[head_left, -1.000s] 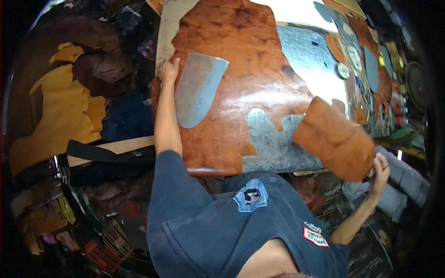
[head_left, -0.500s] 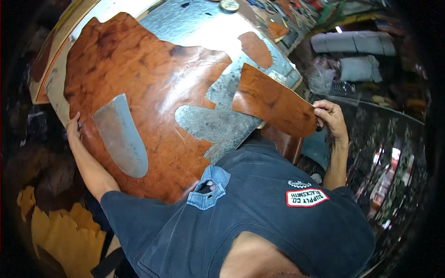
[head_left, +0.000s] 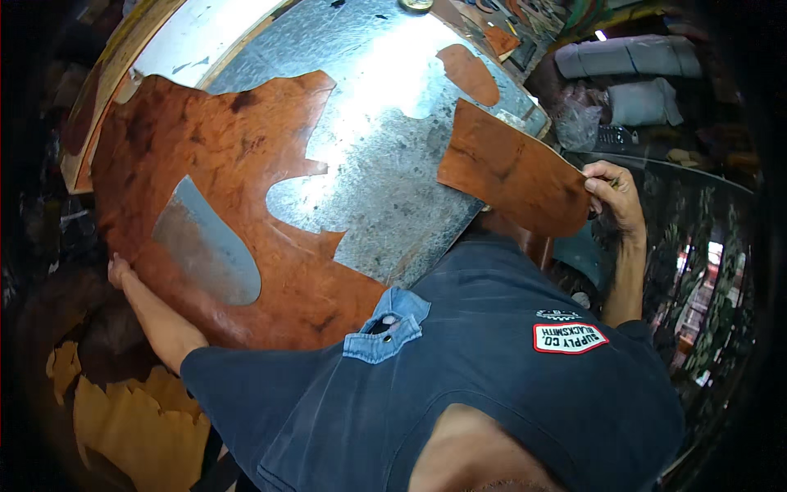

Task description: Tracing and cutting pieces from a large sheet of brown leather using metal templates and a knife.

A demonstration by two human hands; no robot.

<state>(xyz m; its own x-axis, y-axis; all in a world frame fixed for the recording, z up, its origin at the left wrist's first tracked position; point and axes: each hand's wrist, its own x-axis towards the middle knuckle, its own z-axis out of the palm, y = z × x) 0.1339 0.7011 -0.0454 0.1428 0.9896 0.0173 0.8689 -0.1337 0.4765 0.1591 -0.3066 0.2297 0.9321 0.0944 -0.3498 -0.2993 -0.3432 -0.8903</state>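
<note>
At the left, a large brown leather hide (head_left: 197, 131) lies over the metal-topped table (head_left: 385, 156), with a rounded notch in its right side. My left hand (head_left: 120, 269) grips the hide's near-left edge, its fingers partly hidden beneath. On the hide rests a grey flat template (head_left: 211, 246), rounded at its near end. My right hand (head_left: 613, 195) pinches the right end of a cut leather piece (head_left: 512, 168). That piece has a straight left end and a rounded right end, and it reaches past the table's right edge.
A smaller leather offcut (head_left: 470, 75) lies at the table's far right. Beyond it are tools and scraps (head_left: 512, 37), and a round tin (head_left: 416, 5). Yellow leather (head_left: 139, 422) hangs low at the left. Wrapped rolls (head_left: 631, 59) and a plastic bag (head_left: 575, 131) sit at the right.
The hide has shifted left and toward me with my left hand and the template, baring more of the metal top. My right hand and its cut piece have moved slightly right.
</note>
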